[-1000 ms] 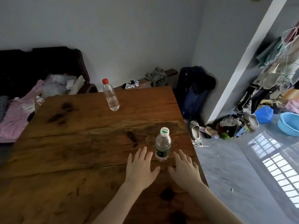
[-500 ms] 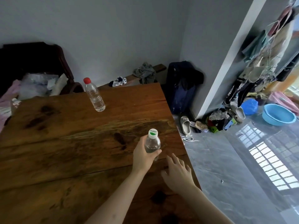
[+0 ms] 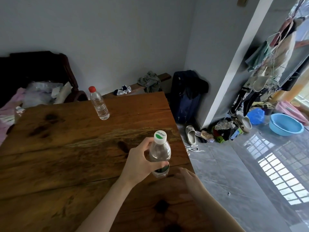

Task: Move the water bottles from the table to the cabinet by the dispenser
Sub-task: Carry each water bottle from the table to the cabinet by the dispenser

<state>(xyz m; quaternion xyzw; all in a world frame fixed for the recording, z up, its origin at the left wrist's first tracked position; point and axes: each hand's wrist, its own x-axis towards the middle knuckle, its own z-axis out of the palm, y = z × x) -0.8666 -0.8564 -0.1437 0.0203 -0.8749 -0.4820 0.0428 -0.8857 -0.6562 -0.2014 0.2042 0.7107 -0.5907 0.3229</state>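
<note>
Head view: left hand (image 3: pixel 139 162) around green-capped bottle (image 3: pixel 160 154), cap script illegible; right hand (image 3: pixel 187 179) perhaps relaxed.

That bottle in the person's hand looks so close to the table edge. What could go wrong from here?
1. The left hand grips the white-capped bottle near the right edge of the table; a slip could send it to the tiled floor.
2. The right hand sits just beside the bottle's base and might bump it.
3. The red-capped bottle stands tall and narrow near the far edge, so a jolt to the table might topple it.
</note>
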